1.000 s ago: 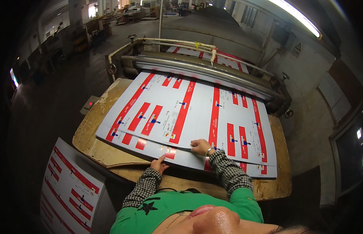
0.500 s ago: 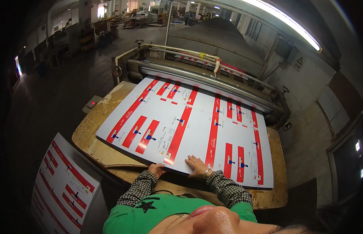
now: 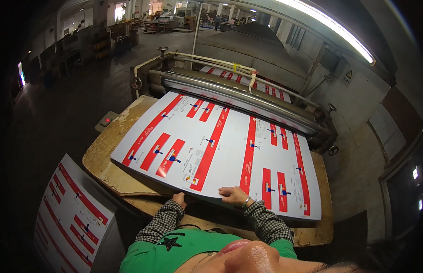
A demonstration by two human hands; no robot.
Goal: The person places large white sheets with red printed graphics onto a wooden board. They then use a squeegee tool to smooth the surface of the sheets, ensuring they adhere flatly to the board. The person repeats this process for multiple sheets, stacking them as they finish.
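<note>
A large white printed sheet with red bands and small blue figures lies on top of a stack on the wooden feed table. Its far edge meets the metal roller of a machine. My right hand pinches the sheet's near edge around the middle, thumb on top and the other fingers partly hidden. Farther left, my left hand is closed at the same edge, its fingertips hidden by the paper. The near edge bows up slightly between and beside the hands.
Worn wood of the table shows around the stack. At lower left stands another pile of printed sheets. Beyond the roller another printed sheet shows under a pipe frame. A small box with a red light sits at the table's left.
My right hand has gone from lying flat on the sheet to gripping its near edge. My left hand moved slightly left. Behind the roller, more of a printed sheet has come into sight.
</note>
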